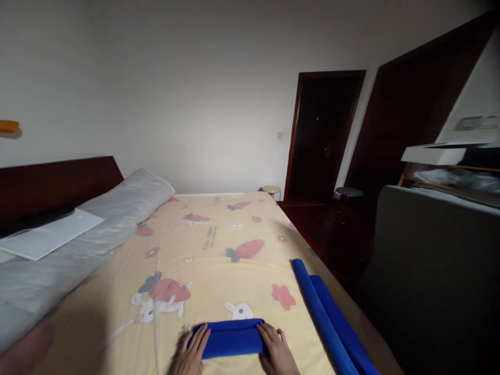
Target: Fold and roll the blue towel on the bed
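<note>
Headboard: dark wood headboard (47,179) at nine o'clock, with a white sheet of paper (49,237) lying on the grey bolster (117,213) beside it.
Bed: a cream bedspread (219,245) printed with carrots, rabbits and flowers fills the middle.
Writing: a small line of print sits on the bedspread near its centre, too blurred to read; no brand shows anywhere.
Left hand: the left hand (193,351) at six o'clock lies flat, fingers (201,337) spread and pressing on the left end of the blue towel (230,337); nothing is gripped.
Blue towel: folded into a short thick band, lying crosswise on the bed's near edge, between both hands.
Right hand: the right hand (277,351) rests open on the towel's right end, fingers together, pressing rather than clutching.
Progress: by its look the towel is already folded or rolled small, and the hands seem to be flattening it.
Blue roll: a longer blue roll (328,317) lies at four o'clock along the bed's right edge, apart from both hands and untouched.
Doorway: a dark doorway (324,135) at one o'clock.
</note>
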Tool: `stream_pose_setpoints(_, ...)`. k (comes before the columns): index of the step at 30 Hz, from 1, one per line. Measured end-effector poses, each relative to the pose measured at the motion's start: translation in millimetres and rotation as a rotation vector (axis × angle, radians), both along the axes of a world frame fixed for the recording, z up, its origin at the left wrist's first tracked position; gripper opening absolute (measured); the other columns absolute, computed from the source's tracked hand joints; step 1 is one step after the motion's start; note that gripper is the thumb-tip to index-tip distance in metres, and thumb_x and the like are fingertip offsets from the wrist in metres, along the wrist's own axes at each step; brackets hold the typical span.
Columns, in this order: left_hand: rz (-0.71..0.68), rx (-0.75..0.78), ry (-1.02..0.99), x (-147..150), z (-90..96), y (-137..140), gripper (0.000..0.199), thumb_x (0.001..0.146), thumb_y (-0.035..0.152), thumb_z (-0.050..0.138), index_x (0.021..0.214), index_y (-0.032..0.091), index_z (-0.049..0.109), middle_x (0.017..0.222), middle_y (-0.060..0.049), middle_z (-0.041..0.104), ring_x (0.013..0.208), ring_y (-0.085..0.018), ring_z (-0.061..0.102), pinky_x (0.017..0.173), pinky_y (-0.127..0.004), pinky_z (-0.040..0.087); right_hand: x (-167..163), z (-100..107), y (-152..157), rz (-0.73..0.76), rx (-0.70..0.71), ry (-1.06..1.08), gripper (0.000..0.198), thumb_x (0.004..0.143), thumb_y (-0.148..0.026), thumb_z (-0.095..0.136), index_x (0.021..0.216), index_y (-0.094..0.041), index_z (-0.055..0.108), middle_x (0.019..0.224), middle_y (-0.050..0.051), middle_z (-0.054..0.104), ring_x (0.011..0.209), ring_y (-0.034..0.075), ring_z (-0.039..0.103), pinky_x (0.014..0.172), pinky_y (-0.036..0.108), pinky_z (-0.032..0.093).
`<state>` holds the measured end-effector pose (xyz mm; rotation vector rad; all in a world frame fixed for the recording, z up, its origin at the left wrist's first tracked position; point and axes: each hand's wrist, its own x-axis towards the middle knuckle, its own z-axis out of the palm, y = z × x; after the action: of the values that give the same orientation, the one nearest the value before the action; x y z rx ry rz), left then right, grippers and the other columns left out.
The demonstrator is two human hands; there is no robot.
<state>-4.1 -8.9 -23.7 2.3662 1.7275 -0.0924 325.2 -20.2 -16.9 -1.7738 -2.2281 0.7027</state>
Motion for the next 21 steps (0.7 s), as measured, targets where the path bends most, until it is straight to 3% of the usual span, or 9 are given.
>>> stream_pose_setpoints(4,0.031,0.009,0.013,-1,8.0,6,0.083,0.067,0.001,0.039,0.144,0.032,0.039,0.161,0.005,0.031,0.151,-0.02,0.029,0.128,-0.044,0.027,0,13,6,-0.032,0.029,0.03,0.069,0.073,-0.029,0.045,0.141,-0.022,0.044,0.152,0.011,0.049,0.144,0.027,0.04,0.123,0.057,0.022)
stream_pose_setpoints(9,0.115,0.057,0.03,1,14.6,19,0.077,0.071,0.006,0.04,0.144,0.027,0.041,0.16,0.001,0.039,0.15,-0.022,0.032,0.127,-0.046,0.028,-1,24,21,-0.076,0.059,0.051,0.068,0.075,-0.03,0.043,0.142,-0.024,0.042,0.153,0.01,0.049,0.143,0.027,0.041,0.121,0.059,0.025)
stream_pose_setpoints(14,0.127,0.113,-0.081,22,-2.6,31,0.07,0.076,0.014,0.041,0.145,0.024,0.04,0.158,-0.003,0.045,0.148,-0.022,0.035,0.126,-0.045,0.026,-24,32,31,-0.026,0.07,0.046,0.074,0.07,-0.02,0.041,0.144,-0.023,0.038,0.156,0.009,0.044,0.147,0.027,0.036,0.124,0.059,0.021)
stream_pose_setpoints(17,0.078,0.064,-0.155,41,-16.6,38,0.07,0.077,0.018,0.042,0.146,0.024,0.037,0.159,-0.001,0.043,0.15,-0.021,0.032,0.128,-0.042,0.023,-46,24,36,0.053,0.053,0.068,0.073,0.072,-0.026,0.046,0.145,-0.024,0.036,0.159,0.008,0.04,0.149,0.028,0.033,0.125,0.058,0.02)
stream_pose_setpoints(21,0.021,-0.003,-0.203,62,-25.1,47,0.07,0.079,0.025,0.043,0.148,0.022,0.034,0.162,-0.003,0.038,0.152,-0.022,0.027,0.129,-0.039,0.019,-72,-3,46,0.153,0.042,0.153,0.081,0.072,-0.03,0.05,0.15,-0.027,0.025,0.164,0.005,0.03,0.153,0.027,0.023,0.127,0.055,0.015)
